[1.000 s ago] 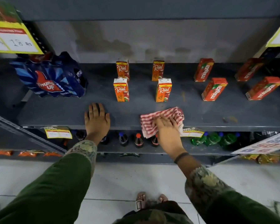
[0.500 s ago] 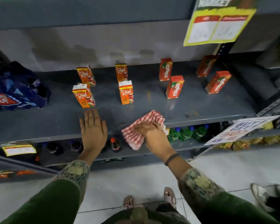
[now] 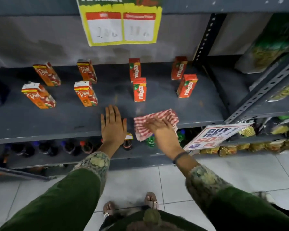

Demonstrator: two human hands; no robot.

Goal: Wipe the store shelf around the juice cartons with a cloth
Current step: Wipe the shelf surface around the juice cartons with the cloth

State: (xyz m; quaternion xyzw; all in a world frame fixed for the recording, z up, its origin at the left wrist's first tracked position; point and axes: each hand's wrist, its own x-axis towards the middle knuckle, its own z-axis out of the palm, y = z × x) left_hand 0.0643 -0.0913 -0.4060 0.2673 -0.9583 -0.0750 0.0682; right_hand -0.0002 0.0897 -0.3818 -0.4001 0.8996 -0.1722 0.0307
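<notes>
A red-and-white striped cloth [image 3: 163,116] lies on the front of the grey shelf [image 3: 57,120], partly hanging over its edge. My right hand [image 3: 160,129] presses flat on the cloth. My left hand [image 3: 113,125] rests flat on the shelf just left of it, fingers apart, holding nothing. Behind the hands stand several juice cartons: orange Real cartons [image 3: 85,94] to the left and red Maaza cartons [image 3: 140,90] to the right, all upright and apart from the cloth.
A yellow price sign [image 3: 122,27] hangs from the shelf above. Bottles [image 3: 85,146] line the lower shelf. A "Buy 1 Get 1" sign [image 3: 213,135] sticks out at the right, beside a perforated upright [image 3: 205,39] and a neighbouring rack of packets.
Both hands and the cloth have slid to the right along the shelf front, from before the Real cartons to before the Maaza cartons. The view has followed to the right.
</notes>
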